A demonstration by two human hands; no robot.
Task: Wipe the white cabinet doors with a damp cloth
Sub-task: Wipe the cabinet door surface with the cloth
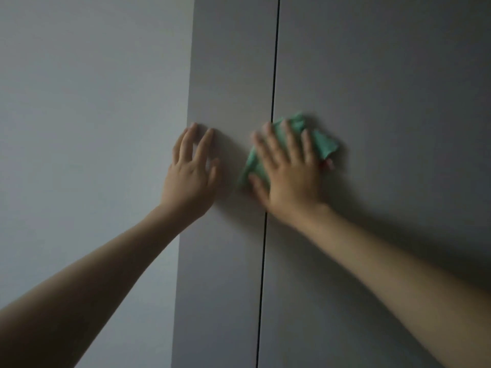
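— Head view, then: what was shown, and which step was judged to be in hand?

— Two tall, flat white cabinet doors were seen side by side, parted by a thin dark vertical gap (272, 102). The crumpled green cloth (322, 144) was pressed flat against the doors by the right hand (289, 173), just where the gap runs, so that the cloth lay across the edge of the narrower left-hand door (231, 75) and onto the wide right-hand door (385, 88). The wiping itself was judged to be under way; the blur over hand and cloth suggested a stroke in progress.

— How was the cloth held?

— It was not clenched. The fingers were spread nearly straight over it and it was pinned by the palm and fingers, with its corners showing past the fingertips and beside the thumb.

— And the other hand?

— The left hand (191, 168) was laid on the left-hand door near its outer edge, fingers relaxed and extended, nothing grasped. It was taken to be steadying the door. A paler wall (93, 128) was seen beyond that edge.

— What was the next move judged to call for?

— Even pressure would be needed, with the cloth kept flat, and overlapping passes carried across whichever areas remained undone. How much had already been wiped could not be told: no damp streaks could be made out in the dim light.
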